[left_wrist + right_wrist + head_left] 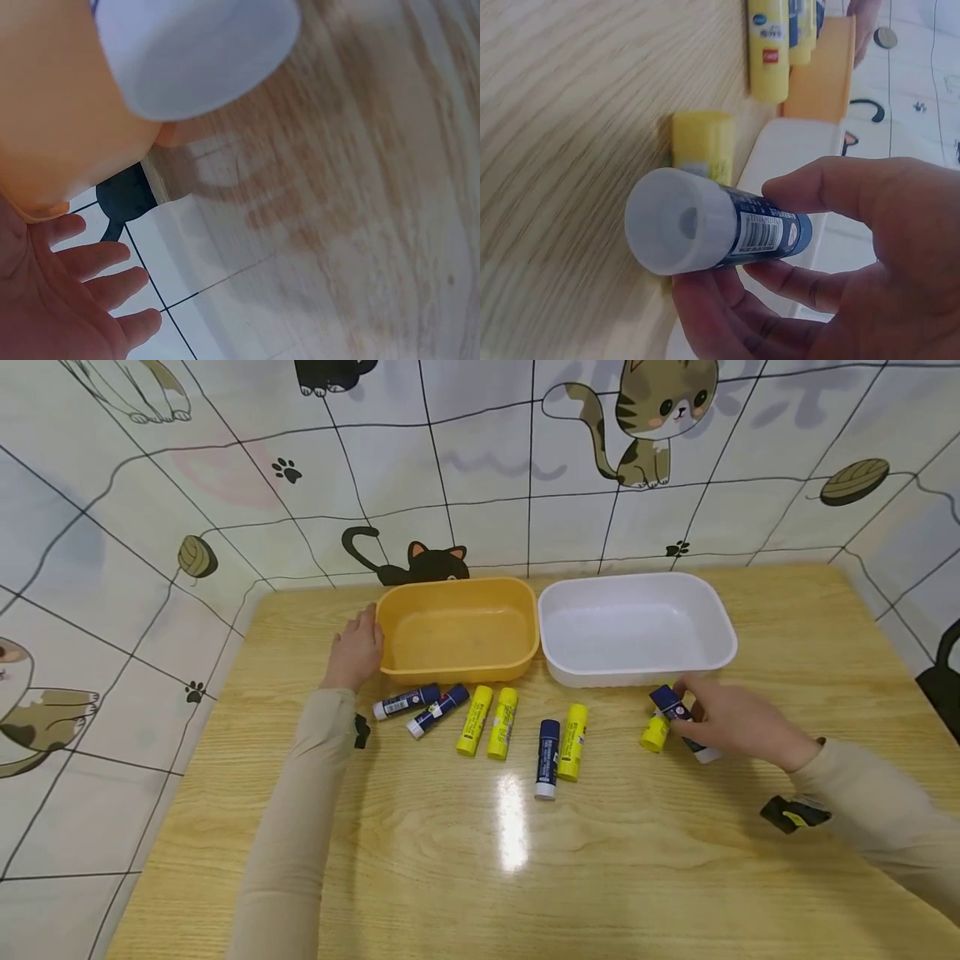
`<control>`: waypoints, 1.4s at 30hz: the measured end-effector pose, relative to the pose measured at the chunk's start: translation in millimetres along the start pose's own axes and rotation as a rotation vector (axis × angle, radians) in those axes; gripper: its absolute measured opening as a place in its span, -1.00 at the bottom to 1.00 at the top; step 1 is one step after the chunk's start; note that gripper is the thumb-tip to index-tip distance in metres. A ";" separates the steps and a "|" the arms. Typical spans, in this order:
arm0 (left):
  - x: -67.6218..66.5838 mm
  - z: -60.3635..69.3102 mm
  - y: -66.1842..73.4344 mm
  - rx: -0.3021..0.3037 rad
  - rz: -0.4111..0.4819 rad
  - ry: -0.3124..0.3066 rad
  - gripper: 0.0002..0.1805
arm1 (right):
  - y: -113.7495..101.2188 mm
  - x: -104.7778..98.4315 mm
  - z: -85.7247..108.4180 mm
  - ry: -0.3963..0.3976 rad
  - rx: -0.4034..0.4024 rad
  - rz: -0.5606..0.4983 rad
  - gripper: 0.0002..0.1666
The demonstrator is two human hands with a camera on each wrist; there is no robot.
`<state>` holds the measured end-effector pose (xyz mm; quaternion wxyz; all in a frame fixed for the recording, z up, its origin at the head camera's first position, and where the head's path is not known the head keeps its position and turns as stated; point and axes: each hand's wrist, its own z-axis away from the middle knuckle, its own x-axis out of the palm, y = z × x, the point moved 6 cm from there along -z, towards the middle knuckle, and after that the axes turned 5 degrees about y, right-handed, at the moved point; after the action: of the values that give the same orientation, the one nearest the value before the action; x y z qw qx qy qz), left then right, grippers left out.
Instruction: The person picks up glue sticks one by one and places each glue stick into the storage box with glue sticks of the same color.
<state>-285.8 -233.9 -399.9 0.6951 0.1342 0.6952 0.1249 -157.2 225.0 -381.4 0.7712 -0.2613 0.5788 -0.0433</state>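
Note:
My right hand (731, 717) pinches a dark blue glue stick (761, 225) with a white base between thumb and fingers. It is tilted over a yellow glue stick (654, 732), partly hidden behind it, by the white bin's front side. My left hand (356, 652) touches the left side of the orange bin (457, 675), its fingers extended; in the left wrist view the fingers (112, 289) look relaxed and hold nothing. In front of the orange bin lie two blue glue sticks (407, 702) and two yellow ones (474, 721). Farther right, a blue glue stick (547, 760) lies alongside a yellow one (573, 742).
The white bin (637, 678) stands against the orange bin's right side, both at the back of the wooden table (420, 860). Behind and beside the table rises a white cloth (487, 468) with cat drawings and grid lines.

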 end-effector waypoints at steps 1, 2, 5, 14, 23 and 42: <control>0.5 -0.3 -0.4 0.001 -0.002 0.003 -0.44 | -3.7 0.9 -0.4 0.003 -0.008 -0.001 -0.55; 1.0 -0.6 -0.8 0.002 -0.004 0.004 -0.44 | -7.4 1.9 -0.7 0.003 -0.014 -0.002 -0.56; 2.2 -1.1 -1.6 0.001 -0.011 0.004 -0.43 | -18.1 5.2 -2.3 0.000 -0.034 -0.012 -0.55; 3.4 -2.3 2.0 0.008 -0.045 -0.016 -0.42 | -50.9 7.8 -13.7 0.006 -0.093 -0.012 -0.56; 2.7 -2.5 3.6 0.009 -0.078 -0.040 -0.42 | -74.9 8.6 -27.1 -0.001 -0.118 -0.007 -0.55; -2.7 -0.4 4.0 0.008 -0.188 -0.033 -0.42 | -124.0 -2.5 -66.5 -0.022 -0.141 -0.122 -0.60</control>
<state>-286.1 -231.2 -396.0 0.7147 0.0733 0.6935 0.0539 -189.8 95.9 -335.9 0.7533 -0.3501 0.5548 -0.0466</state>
